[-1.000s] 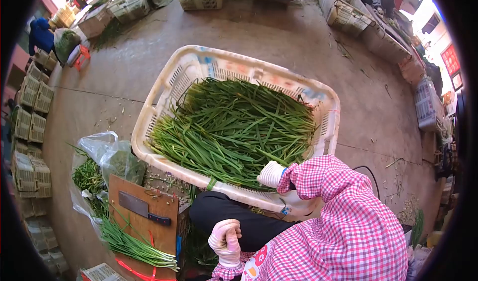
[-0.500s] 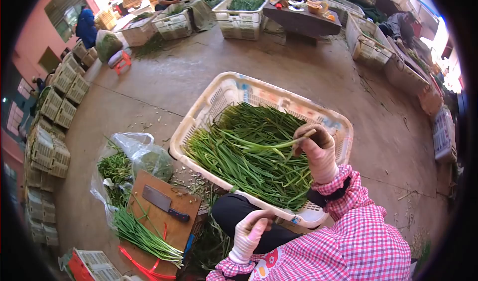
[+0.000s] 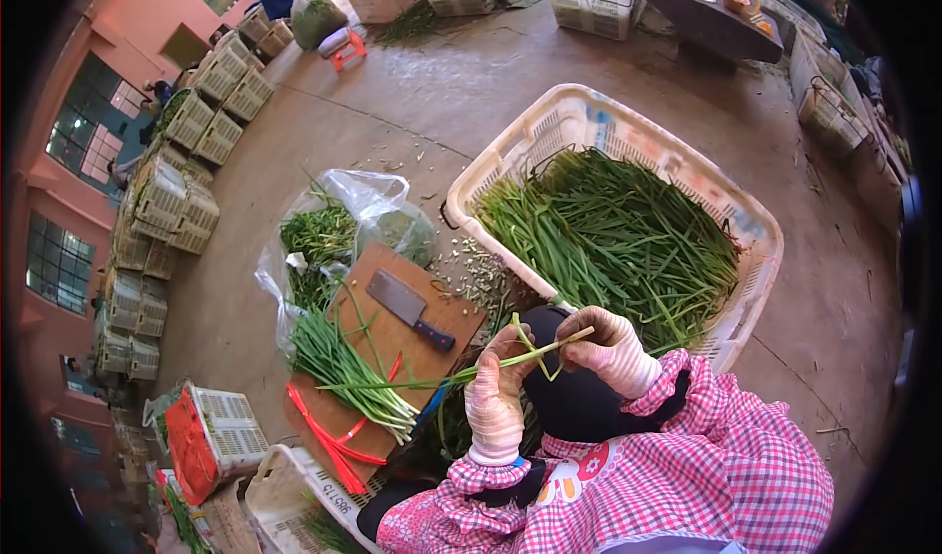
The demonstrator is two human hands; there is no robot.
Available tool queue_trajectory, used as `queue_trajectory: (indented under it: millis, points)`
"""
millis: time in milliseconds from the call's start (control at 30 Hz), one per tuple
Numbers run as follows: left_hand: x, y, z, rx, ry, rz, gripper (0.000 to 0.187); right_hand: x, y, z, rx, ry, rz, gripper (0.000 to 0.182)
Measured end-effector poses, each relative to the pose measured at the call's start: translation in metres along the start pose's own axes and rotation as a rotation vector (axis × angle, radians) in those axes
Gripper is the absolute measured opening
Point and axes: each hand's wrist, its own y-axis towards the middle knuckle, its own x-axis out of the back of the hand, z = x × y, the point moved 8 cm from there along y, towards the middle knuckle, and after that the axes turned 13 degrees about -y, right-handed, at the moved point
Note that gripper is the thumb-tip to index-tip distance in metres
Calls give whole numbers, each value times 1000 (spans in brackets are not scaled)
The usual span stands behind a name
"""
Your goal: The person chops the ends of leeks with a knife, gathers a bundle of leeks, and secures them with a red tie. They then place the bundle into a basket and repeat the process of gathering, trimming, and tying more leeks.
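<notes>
A long green stalk (image 3: 536, 355), like a chive or scallion, stretches between my two gloved hands in front of my knees. My right hand (image 3: 610, 343) pinches it near its pale, cut-looking end. Thumb and fingers of my left hand (image 3: 497, 392) close on it further along, where a thin strip bends away. Beyond them, a white plastic crate (image 3: 677, 132) holds a heap of similar green stalks (image 3: 618, 230). Left of my hands lies a wooden cutting board (image 3: 446, 289) with a cleaver (image 3: 400, 299) and a bundle of trimmed stalks (image 3: 343, 368).
Red ties (image 3: 329, 436) lie on the board's near edge. A clear plastic bag (image 3: 378, 189) of greens stands behind it, beside scattered trimmings (image 3: 478, 274). Stacked crates (image 3: 162, 201) line the left wall. A red stool (image 3: 345, 52) and a dark table (image 3: 716, 14) stand further back.
My view has turned left. My right hand has drawn the stalk from above the crate back towards my lap, and my left hand has risen and taken hold of it.
</notes>
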Motion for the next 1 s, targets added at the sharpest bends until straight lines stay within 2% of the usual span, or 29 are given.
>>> queue_trajectory:
  millis: [200,333,467,567,600,667,733,800,900,1000]
  points:
    - [46,-15,-52,-207,214,-83,49,-46,-1,-31,-255,-344,254,19]
    - [67,-29,-86,-291,315,-117,49,-78,-4,-52,-109,-540,431,17]
    - [96,-57,-140,-514,211,-203,49,-101,-11,-49,-72,-671,574,16]
    - [118,-83,-182,-650,105,-260,49,-121,-32,-55,140,-860,848,17]
    - [123,-93,-193,-689,101,-295,50,-127,-45,-65,265,-929,1049,21]
    - [126,-108,-207,-701,153,-235,48,-138,-63,-68,539,-1316,1205,27]
    - [128,-119,-208,-700,165,-230,48,-150,-53,-40,608,-1218,1047,33]
    - [124,-126,-206,-694,168,-217,48,-159,-35,-13,562,-1061,800,27]
    - [117,-126,-195,-649,89,-172,49,-173,-12,-13,471,-886,591,23]
    - [119,-123,-181,-603,57,-166,49,-199,-10,-39,257,-802,659,43]
